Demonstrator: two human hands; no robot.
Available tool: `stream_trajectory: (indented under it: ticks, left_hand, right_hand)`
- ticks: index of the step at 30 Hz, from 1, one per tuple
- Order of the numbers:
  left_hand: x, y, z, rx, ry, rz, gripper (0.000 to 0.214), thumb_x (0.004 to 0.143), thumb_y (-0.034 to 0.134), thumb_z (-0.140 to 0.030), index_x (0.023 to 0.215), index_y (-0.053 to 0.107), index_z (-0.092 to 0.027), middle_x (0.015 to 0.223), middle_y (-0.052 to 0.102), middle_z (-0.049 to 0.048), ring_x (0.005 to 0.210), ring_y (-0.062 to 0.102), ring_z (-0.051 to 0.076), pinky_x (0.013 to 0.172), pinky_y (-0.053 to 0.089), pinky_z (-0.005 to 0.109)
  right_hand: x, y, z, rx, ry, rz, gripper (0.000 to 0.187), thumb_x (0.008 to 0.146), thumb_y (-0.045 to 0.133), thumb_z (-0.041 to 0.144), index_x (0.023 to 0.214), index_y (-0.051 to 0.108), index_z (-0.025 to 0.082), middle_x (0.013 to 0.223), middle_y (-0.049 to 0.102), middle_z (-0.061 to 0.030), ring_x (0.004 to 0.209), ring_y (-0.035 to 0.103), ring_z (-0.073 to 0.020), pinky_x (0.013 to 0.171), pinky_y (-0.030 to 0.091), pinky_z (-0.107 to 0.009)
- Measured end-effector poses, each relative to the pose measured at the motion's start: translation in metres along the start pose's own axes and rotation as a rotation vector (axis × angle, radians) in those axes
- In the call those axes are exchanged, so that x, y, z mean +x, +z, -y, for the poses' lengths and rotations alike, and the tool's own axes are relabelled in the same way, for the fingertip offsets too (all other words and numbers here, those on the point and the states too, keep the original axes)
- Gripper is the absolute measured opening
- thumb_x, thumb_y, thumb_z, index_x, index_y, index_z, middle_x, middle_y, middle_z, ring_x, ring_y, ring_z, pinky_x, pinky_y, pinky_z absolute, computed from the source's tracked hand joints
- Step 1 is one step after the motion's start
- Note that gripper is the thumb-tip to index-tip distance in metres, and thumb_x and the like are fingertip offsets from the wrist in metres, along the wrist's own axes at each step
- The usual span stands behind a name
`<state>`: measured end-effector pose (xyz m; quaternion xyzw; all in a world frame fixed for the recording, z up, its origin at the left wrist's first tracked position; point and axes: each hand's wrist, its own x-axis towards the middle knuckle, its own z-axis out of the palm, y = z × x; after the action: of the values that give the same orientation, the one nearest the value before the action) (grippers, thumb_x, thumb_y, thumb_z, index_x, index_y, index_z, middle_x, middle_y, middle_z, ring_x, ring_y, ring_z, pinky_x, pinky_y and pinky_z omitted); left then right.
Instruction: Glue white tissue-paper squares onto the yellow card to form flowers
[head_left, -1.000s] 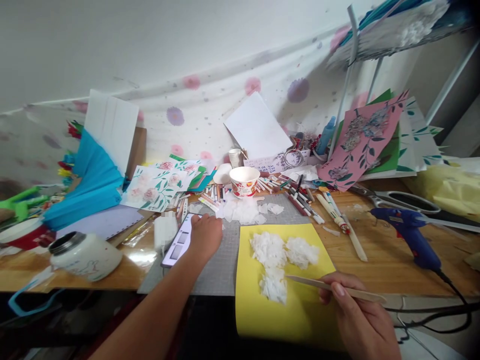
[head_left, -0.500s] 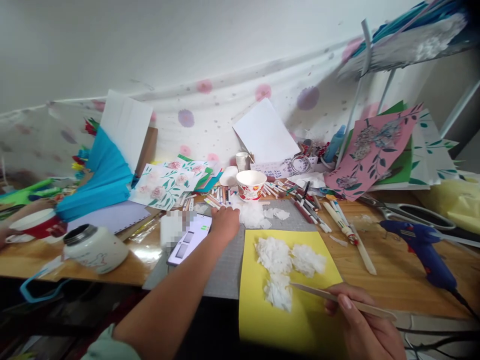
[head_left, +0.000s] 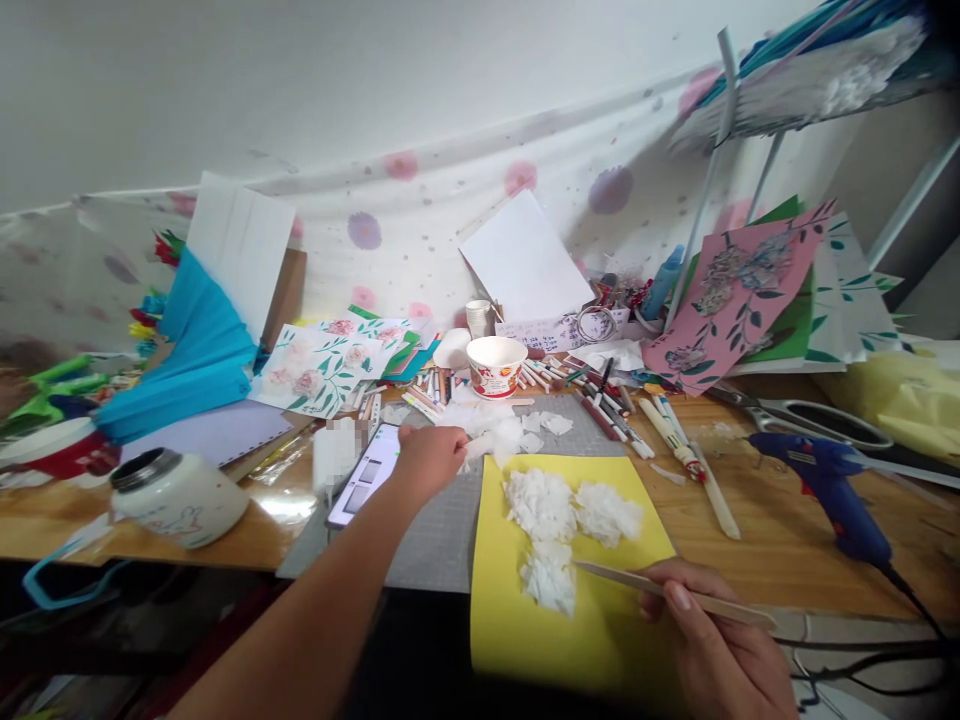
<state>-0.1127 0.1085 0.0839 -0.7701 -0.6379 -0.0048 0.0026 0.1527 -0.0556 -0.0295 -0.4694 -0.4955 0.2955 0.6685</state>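
My left hand reaches over the grey mat, fingers pinched on a thin piece of white tissue paper. Beside it lies a loose heap of white tissue pieces. In my right hand is a flat wooden stick, its tip touching or very close to the lowest tissue clump. That clump and two more, a large one and another at the right, sit on a yellow sheet of paper that overhangs the table's front edge.
A phone lies left of my left hand. Behind stand a paper bowl and scattered markers. At right are a blue glue gun with its cord and scissors; at left, an open white jar.
My left hand has come back toward me from the tissue heap with a tissue piece in its fingers. My right hand and the stick have barely moved. The view has shifted slightly.
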Motion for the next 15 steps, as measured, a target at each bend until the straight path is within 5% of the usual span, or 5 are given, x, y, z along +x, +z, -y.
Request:
stream_trajectory:
  ticks: [7, 15]
  left_hand:
    - [-0.025, -0.002, 0.012, -0.072, -0.037, -0.034, 0.026, 0.093, 0.045, -0.028, 0.076, 0.062, -0.021, 0.075, 0.071, 0.0017, 0.081, 0.064, 0.023, 0.082, 0.031, 0.038]
    - [-0.027, 0.005, 0.010, -0.178, -0.063, -0.037, 0.009, 0.084, 0.061, -0.028, 0.080, 0.067, -0.023, 0.094, 0.075, 0.0017, 0.098, 0.065, 0.025, 0.089, 0.030, 0.041]
  right_hand:
    - [0.001, 0.001, 0.001, 0.018, -0.024, 0.026, 0.018, 0.091, 0.063, 0.036, 0.089, 0.075, 0.022, 0.070, 0.067, -0.0047, 0.063, 0.062, -0.0179, 0.056, 0.054, -0.025]
    - [0.000, 0.004, 0.005, 0.043, -0.031, -0.009, 0.016, 0.091, 0.064, 0.032, 0.090, 0.075, 0.022, 0.072, 0.067, -0.0053, 0.063, 0.062, -0.0177, 0.055, 0.054, -0.025]
